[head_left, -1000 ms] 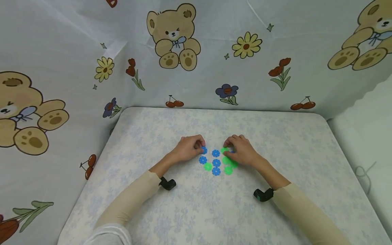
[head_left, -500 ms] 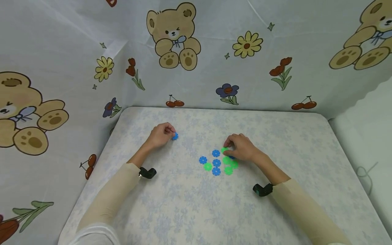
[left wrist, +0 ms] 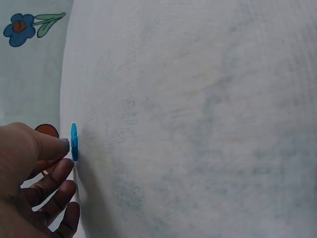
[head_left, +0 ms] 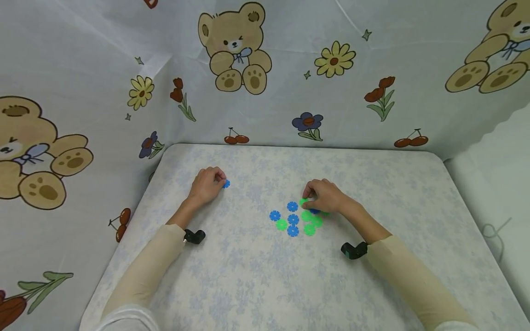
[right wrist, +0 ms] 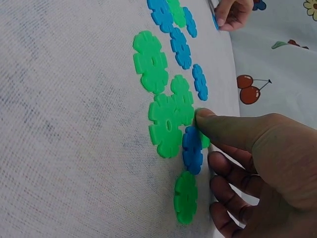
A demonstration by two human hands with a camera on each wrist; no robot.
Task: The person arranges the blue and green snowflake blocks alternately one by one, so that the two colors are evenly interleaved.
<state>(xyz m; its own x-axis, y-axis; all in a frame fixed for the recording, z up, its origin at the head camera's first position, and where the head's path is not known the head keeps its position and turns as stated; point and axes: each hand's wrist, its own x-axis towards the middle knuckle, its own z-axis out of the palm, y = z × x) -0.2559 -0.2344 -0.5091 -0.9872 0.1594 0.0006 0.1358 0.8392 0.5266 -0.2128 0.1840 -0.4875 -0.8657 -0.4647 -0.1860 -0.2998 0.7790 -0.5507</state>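
Observation:
At the left rear of the table my left hand (head_left: 206, 186) pinches a blue notched snowflake disc (head_left: 226, 184). Seen edge-on in the left wrist view, that blue disc (left wrist: 74, 142) is at the thumb tip, close over the cloth. My right hand (head_left: 325, 197) is over the group of discs, its thumb and index finger around a green snowflake disc (head_left: 304, 201). Most of this green disc (right wrist: 205, 140) is hidden behind the thumb and a blue disc (right wrist: 192, 150) in the right wrist view. Another green disc (right wrist: 185, 198) lies beneath the right fingers.
Several blue and green discs lie mid-table, among them a blue disc (head_left: 275, 215) and a green disc (head_left: 281, 224) left of a column of blue discs (head_left: 292, 219). The patterned tablecloth (head_left: 256, 276) reaches back to a bear-print curtain (head_left: 273, 115).
My left hand has carried a blue disc from the group's left side to the left rear, shifting slightly further left lately. My right hand has stayed nearly still at the green disc.

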